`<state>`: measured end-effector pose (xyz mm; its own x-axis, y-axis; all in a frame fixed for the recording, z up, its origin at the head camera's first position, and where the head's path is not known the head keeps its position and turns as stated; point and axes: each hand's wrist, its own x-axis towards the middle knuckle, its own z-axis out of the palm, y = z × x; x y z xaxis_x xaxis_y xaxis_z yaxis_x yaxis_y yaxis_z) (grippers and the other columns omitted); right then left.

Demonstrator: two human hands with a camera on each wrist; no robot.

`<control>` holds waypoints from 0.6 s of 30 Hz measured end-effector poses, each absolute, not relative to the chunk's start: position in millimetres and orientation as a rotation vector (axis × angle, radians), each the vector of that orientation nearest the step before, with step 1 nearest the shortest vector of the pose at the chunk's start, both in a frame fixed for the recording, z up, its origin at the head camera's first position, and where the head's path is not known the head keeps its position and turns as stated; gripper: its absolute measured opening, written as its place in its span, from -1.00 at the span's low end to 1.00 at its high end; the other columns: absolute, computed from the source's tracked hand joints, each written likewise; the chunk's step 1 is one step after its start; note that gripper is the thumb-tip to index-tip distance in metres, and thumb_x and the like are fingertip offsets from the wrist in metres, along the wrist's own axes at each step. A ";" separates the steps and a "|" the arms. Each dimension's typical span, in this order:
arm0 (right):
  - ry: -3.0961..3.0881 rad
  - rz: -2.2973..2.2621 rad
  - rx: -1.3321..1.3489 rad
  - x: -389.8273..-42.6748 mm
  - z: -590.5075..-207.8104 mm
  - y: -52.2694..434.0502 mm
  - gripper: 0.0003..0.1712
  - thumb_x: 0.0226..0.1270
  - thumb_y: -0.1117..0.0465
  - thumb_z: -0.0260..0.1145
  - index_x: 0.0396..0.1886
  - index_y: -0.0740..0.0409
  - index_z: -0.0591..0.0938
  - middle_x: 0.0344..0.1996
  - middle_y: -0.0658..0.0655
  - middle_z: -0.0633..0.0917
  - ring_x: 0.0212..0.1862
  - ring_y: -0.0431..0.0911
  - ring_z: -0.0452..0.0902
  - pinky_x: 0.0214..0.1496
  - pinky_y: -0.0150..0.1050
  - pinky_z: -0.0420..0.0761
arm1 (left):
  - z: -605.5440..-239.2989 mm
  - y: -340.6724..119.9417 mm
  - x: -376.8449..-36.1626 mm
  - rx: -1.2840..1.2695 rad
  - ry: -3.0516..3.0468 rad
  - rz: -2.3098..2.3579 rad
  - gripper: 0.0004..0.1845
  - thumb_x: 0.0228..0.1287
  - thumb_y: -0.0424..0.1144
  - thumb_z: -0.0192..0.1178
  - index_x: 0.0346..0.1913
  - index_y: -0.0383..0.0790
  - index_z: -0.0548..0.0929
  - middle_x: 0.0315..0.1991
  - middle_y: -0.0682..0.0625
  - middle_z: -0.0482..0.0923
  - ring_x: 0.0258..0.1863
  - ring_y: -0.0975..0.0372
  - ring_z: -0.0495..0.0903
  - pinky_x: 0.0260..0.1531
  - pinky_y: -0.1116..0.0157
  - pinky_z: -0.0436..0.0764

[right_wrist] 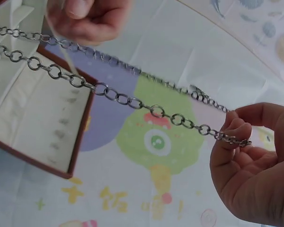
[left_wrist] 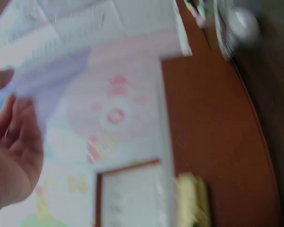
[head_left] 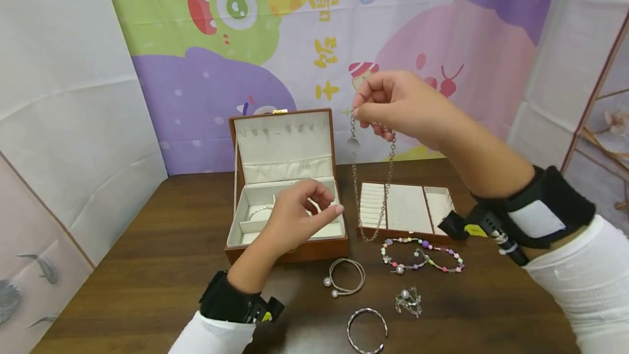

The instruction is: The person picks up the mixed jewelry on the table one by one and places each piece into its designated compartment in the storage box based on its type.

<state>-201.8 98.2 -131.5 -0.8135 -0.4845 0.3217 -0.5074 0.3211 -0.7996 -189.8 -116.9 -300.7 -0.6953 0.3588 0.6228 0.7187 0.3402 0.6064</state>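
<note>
My right hand (head_left: 400,105) is raised over the table and pinches a silver chain necklace (right_wrist: 120,98). The chain hangs in a long loop, its lower end in front of a removable jewelry tray (head_left: 405,206); a small flat pendant shows near the top of one strand. My left hand (head_left: 297,214) hovers before the open jewelry box (head_left: 314,250), its fingers loosely bent with nothing between them. Inside the box, partly hidden by that hand, a thin bracelet (head_left: 259,210) lies in a white-lined compartment.
In front of the box lie a coiled bangle with pearl ends (head_left: 361,283), a silver cuff (head_left: 349,332), a colorful beaded strand (head_left: 425,243) and a small tangled chain with a pearl (head_left: 409,302). A cartoon cloth (head_left: 344,31) hangs behind the brown table (head_left: 147,266).
</note>
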 end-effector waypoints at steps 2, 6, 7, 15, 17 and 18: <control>-2.523 1.579 0.918 -200.9 -124.9 91.3 -0.95 0.31 0.38 0.21 -0.32 0.31 0.55 -0.47 0.21 0.59 -0.58 -0.11 0.38 -0.57 -0.33 0.49 | -297.0 -109.3 -182.3 -0.933 -2.137 -1.267 -0.85 0.12 -0.31 0.42 -0.36 -0.26 0.63 -0.49 0.04 0.58 -0.53 0.29 0.55 -0.53 0.34 0.60; -2.488 1.658 0.872 -199.2 -116.4 77.9 -0.90 0.35 0.35 0.22 -0.28 0.35 0.53 -0.47 0.21 0.57 -0.57 -0.11 0.40 -0.51 -0.28 0.58 | -295.1 -97.5 -172.5 -0.964 -2.106 -1.139 -0.83 0.09 -0.32 0.43 -0.27 -0.29 0.68 -0.47 0.00 0.63 -0.51 0.28 0.59 -0.54 0.42 0.59; -2.476 1.687 0.862 -199.3 -115.2 75.0 -0.90 0.35 0.35 0.22 -0.28 0.35 0.52 -0.47 0.20 0.57 -0.57 -0.11 0.40 -0.51 -0.27 0.60 | -296.0 -95.6 -171.9 -0.970 -2.130 -1.091 -0.81 0.09 -0.32 0.43 -0.24 -0.30 0.69 -0.44 -0.01 0.64 -0.48 0.28 0.62 -0.52 0.44 0.59; -2.415 1.767 0.810 -212.8 -116.0 72.0 -0.93 0.35 0.40 0.19 -0.29 0.38 0.51 -0.53 0.16 0.54 -0.63 -0.11 0.45 -0.46 -0.21 0.66 | -300.7 -99.4 -176.8 -0.933 -2.279 -0.949 -0.98 0.16 -0.36 0.38 -0.38 -0.24 0.74 -0.47 0.06 0.67 -0.54 0.40 0.56 -0.50 0.48 0.54; -2.426 1.779 0.767 -219.8 -118.7 77.5 -0.91 0.37 0.39 0.18 -0.28 0.40 0.50 -0.53 0.16 0.54 -0.63 -0.13 0.43 -0.47 -0.22 0.66 | -296.7 -105.2 -177.3 -0.899 -2.284 -1.009 -0.97 0.19 -0.36 0.37 -0.37 -0.26 0.74 -0.48 0.05 0.68 -0.57 0.41 0.54 -0.53 0.46 0.55; -2.436 1.776 0.743 -223.4 -121.0 80.9 -0.91 0.38 0.39 0.17 -0.28 0.40 0.50 -0.53 0.16 0.54 -0.63 -0.13 0.42 -0.47 -0.23 0.65 | -294.2 -108.4 -177.4 -0.884 -2.281 -1.049 -0.97 0.20 -0.36 0.36 -0.36 -0.27 0.74 -0.48 0.05 0.69 -0.57 0.41 0.56 -0.54 0.45 0.57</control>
